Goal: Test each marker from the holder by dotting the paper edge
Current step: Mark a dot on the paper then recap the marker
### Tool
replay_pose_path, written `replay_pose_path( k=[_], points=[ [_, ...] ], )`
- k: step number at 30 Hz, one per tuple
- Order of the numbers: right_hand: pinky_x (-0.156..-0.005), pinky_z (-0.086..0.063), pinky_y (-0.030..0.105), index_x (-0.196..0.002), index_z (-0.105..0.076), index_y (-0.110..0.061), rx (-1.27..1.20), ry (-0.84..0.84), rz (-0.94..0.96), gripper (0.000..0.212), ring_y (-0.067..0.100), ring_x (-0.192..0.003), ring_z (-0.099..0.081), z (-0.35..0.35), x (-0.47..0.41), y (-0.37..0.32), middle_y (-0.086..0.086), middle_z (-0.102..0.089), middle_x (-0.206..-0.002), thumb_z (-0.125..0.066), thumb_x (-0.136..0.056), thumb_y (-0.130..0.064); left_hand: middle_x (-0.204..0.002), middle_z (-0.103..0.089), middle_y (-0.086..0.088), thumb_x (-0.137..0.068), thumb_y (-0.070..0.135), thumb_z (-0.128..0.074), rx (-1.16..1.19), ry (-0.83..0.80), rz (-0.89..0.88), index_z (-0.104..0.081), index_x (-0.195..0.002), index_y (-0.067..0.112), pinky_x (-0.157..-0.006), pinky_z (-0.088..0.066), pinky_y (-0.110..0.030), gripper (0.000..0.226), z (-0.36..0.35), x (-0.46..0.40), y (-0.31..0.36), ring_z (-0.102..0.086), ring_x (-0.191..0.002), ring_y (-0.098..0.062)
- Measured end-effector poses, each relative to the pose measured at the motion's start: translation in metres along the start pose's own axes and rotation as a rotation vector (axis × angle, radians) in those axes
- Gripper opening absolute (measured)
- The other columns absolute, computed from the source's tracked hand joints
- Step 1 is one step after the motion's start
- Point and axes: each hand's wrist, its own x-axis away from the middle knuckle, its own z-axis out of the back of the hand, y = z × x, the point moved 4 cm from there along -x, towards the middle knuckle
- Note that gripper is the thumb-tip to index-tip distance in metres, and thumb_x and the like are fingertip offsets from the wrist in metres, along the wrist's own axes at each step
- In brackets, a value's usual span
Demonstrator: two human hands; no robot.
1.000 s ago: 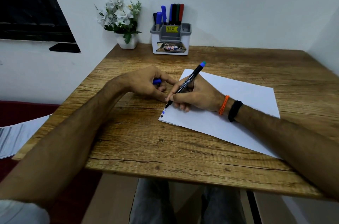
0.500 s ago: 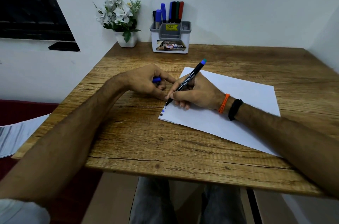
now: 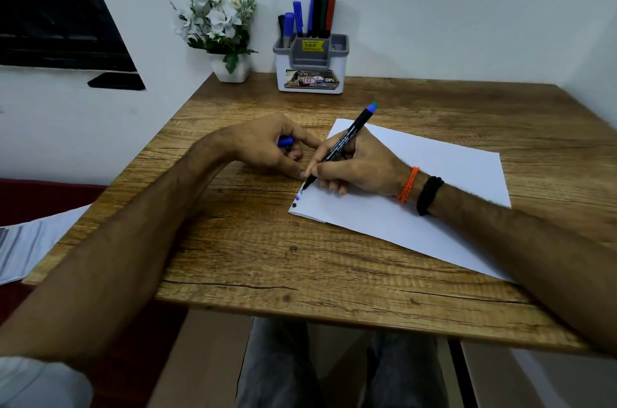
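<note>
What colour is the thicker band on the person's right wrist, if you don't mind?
Black; the band shows best in the head view.

Soft, even indoor light fills the scene, rather dim and cool on the pale grey wall [image 3: 434,0]. Shadows are faint and diffuse under the forearms on the brown wood-grain tabletop [image 3: 267,257]; there is no glare. The centre is sharp. Wide-angle distortion bends the tabletop's edges, and the near forearms and lower corners look stretched and slightly blurred.
</note>
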Motion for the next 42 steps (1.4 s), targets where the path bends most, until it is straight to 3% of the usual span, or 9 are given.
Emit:
replay_pose_path(
  k=[7,13,16,26,29,34,38,40,42],
  points=[
    [-0.045,-0.048,0.019,-0.089,-0.071,0.009,0.000,0.001,-0.003,0.009,0.010,-0.046,-0.059,0.000,0.000,0.001,0.011,-0.067,-0.063,-0.064,-0.086,0.005,-0.062,-0.052,0.010,-0.077,0.011,-0.078,0.000,-0.001,0.004,-0.059,-0.126,0.030,-0.064,-0.041,-0.011,0.056,0.001,0.000,-0.001,-0.051,-0.061,-0.007],
    [-0.045,-0.047,0.018,-0.090,-0.069,0.012,-0.003,-0.002,-0.006,0.010,0.008,-0.046,-0.059,0.000,0.000,0.001,-0.001,-0.069,-0.060,-0.062,-0.086,0.006,-0.060,-0.054,0.016,-0.076,0.014,-0.078,-0.025,0.005,0.008,-0.060,-0.127,0.028,-0.072,-0.039,-0.025,0.056,0.001,-0.001,-0.001,-0.051,-0.058,0.003],
    [-0.045,-0.047,0.018,-0.089,-0.070,0.011,-0.012,-0.015,-0.012,0.009,0.009,-0.046,-0.058,0.000,0.001,0.000,0.008,-0.068,-0.062,-0.063,-0.086,0.006,-0.058,-0.055,0.020,-0.077,0.016,-0.078,-0.043,0.005,0.007,-0.060,-0.128,0.027,-0.069,-0.037,-0.025,0.056,0.000,0.000,0.001,-0.050,-0.056,0.006],
    [-0.042,-0.043,0.016,-0.085,-0.070,0.005,-0.219,0.080,-0.017,0.010,0.008,-0.045,-0.056,0.006,-0.002,0.001,0.004,-0.065,-0.058,-0.061,-0.086,0.001,-0.072,-0.058,-0.010,-0.075,0.022,-0.081,-0.017,0.005,-0.018,-0.063,-0.106,0.048,-0.073,-0.043,-0.028,0.044,-0.001,0.003,0.005,-0.054,-0.067,-0.020],
    [-0.042,-0.042,0.017,-0.083,-0.071,0.000,-0.322,0.137,-0.004,0.011,0.010,-0.045,-0.054,0.011,-0.003,-0.002,0.006,-0.063,-0.060,-0.063,-0.080,-0.007,-0.071,-0.058,-0.001,-0.075,0.026,-0.081,-0.017,0.034,-0.035,-0.065,-0.087,0.055,-0.069,-0.042,-0.028,0.035,0.000,0.008,0.008,-0.054,-0.065,-0.013],
    [-0.047,-0.046,0.021,-0.088,-0.065,-0.007,-0.328,0.240,0.025,0.008,0.013,-0.052,-0.058,0.028,-0.002,-0.012,0.009,-0.065,-0.069,-0.061,-0.090,-0.001,-0.093,-0.066,0.010,-0.088,0.015,-0.068,0.092,0.219,-0.023,-0.053,-0.125,0.025,-0.074,-0.046,-0.014,0.041,0.012,0.014,0.009,-0.061,-0.080,0.002],
    [-0.051,-0.047,0.024,-0.088,-0.064,-0.010,-0.291,0.342,0.037,0.003,0.015,-0.058,-0.061,0.042,0.000,-0.015,0.012,-0.069,-0.079,-0.065,-0.089,-0.008,-0.112,-0.069,0.006,-0.096,0.006,-0.054,0.174,0.309,-0.043,-0.050,-0.122,0.015,-0.094,-0.046,-0.029,0.028,0.009,0.010,0.002,-0.062,-0.109,-0.005],
    [-0.051,-0.047,0.024,-0.089,-0.065,-0.012,-0.307,0.387,0.020,0.003,0.016,-0.059,-0.062,0.049,0.001,-0.014,0.014,-0.071,-0.084,-0.064,-0.091,-0.013,-0.112,-0.068,0.005,-0.095,0.005,-0.055,0.136,0.341,-0.062,-0.056,-0.116,0.019,-0.094,-0.049,-0.037,0.025,0.009,0.009,0.003,-0.063,-0.106,-0.014],
    [-0.051,-0.046,0.023,-0.093,-0.068,-0.011,-0.346,0.397,-0.011,0.012,0.016,-0.059,-0.062,0.054,0.003,-0.013,0.017,-0.073,-0.090,-0.060,-0.091,-0.020,-0.101,-0.068,0.004,-0.094,0.008,-0.058,0.116,0.379,-0.058,-0.062,-0.113,0.023,-0.078,-0.051,-0.037,0.025,0.010,0.007,0.006,-0.060,-0.083,-0.021]
  ],
)
